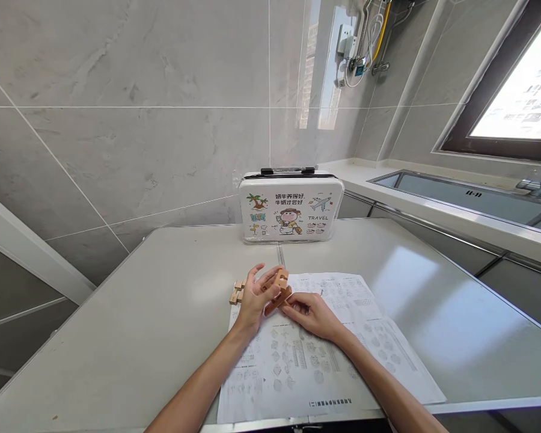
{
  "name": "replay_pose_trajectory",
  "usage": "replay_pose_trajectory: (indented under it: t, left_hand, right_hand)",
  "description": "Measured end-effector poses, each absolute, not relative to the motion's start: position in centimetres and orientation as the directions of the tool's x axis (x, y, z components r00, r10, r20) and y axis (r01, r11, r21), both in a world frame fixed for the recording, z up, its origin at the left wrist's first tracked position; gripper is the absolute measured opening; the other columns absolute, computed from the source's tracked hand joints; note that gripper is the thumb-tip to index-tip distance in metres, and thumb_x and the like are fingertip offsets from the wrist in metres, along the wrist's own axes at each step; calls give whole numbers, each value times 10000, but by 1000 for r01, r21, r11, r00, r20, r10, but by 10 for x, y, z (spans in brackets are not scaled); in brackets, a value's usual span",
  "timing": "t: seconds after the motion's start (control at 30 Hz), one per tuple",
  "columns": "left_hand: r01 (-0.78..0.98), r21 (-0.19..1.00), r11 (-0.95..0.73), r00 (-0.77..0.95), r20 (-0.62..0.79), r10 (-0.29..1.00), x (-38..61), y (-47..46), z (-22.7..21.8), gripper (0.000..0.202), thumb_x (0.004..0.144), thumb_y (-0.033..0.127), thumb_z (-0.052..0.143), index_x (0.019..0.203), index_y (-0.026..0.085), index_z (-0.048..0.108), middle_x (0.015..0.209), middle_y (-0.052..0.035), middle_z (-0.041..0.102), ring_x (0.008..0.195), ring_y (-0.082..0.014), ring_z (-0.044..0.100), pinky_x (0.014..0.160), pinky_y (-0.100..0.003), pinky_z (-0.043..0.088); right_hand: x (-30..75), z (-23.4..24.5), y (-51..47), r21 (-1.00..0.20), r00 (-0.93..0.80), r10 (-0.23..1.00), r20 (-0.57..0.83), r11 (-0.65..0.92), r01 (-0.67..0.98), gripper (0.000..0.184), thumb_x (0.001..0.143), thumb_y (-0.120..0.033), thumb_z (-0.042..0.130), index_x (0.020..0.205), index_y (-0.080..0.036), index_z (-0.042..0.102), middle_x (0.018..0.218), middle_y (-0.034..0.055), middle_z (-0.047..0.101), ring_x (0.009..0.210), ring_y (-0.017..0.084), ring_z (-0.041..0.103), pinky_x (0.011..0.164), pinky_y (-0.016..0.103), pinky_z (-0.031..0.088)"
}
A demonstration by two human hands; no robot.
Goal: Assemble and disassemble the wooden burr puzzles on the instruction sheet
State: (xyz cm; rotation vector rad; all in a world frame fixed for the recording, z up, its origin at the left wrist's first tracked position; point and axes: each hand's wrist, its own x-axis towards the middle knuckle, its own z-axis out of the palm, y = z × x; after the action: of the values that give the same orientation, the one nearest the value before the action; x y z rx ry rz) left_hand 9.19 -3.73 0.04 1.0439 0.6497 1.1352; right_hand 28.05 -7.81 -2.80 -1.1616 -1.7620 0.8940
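Wooden blocks, pale and notched, lie loose on the grey table, just left of our left hand and by the top left corner of the printed sheet. The left hand stands on its edge over the sheet. Its fingers are half curled and a little spread, cupping the left side of the wooden puzzle, with the thumb towards us. The puzzle is a small cluster of crossed bars, darker than the loose blocks. We hold it just above the upper part of the sheet, between our two hands, with one bar slanting down to the left.

Our right hand lies low over the paper, knuckles up. Its fingertips are drawn together on the lower right end of the puzzle, and we cannot see how firmly they grip.

The sheet carries rows of small grey diagrams and reaches to the near table edge. Behind it, against the tiled wall, stands a white case with cartoon prints and a black handle. Far right, a steel sink is set into the counter under a window.
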Motion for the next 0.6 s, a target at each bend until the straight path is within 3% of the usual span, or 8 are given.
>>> replay_pose_trajectory:
  t: [0.13, 0.23, 0.43, 0.6]
  left_hand:
    - [-464, 885, 42, 212, 65, 975, 84, -25, 2, 779, 786, 514, 896, 1356, 297, 413, 1503, -136, 620, 1361, -299, 611, 1217, -530, 385]
    - [-414, 910, -6, 129, 65, 990, 82, -20, 4, 717, 805, 498, 883, 1320, 307, 422, 1493, -119, 621, 1388, -277, 585, 1219, -512, 381]
    - [16, 955, -297, 88, 294, 952, 91, -31, -2, 793, 711, 380, 956, 1314, 310, 446, 1482, -104, 586, 1316, -281, 601, 1178, -489, 392]
    - [246, 914, -321, 190, 280, 941, 96, -40, -9, 825, 651, 354, 973, 1334, 303, 512, 1425, -94, 609, 1351, -343, 559, 1144, -510, 395]
  right_hand:
    - [285, -26, -73, -969, -133, 980, 149, 171, 179, 420, 954, -616, 651, 863, -211, 717, 601, -26, 598, 518, 152, 531, 547, 280, 412]
    - [291, -28, -67, -997, 20, 997, 76, 76, 3, 475, 884, -676, 710, 798, -211, 670, 589, -28, 599, 481, 139, 506, 506, 273, 403]
    - [301, -32, -61, -990, 244, 970, 14, 48, -134, 505, 888, -697, 685, 739, -228, 570, 611, -40, 534, 467, 117, 453, 459, 269, 391]
    - [303, -30, -61, -979, 319, 948, -4, 62, -196, 487, 849, -680, 734, 749, -227, 588, 657, -40, 528, 465, 105, 453, 429, 266, 384]
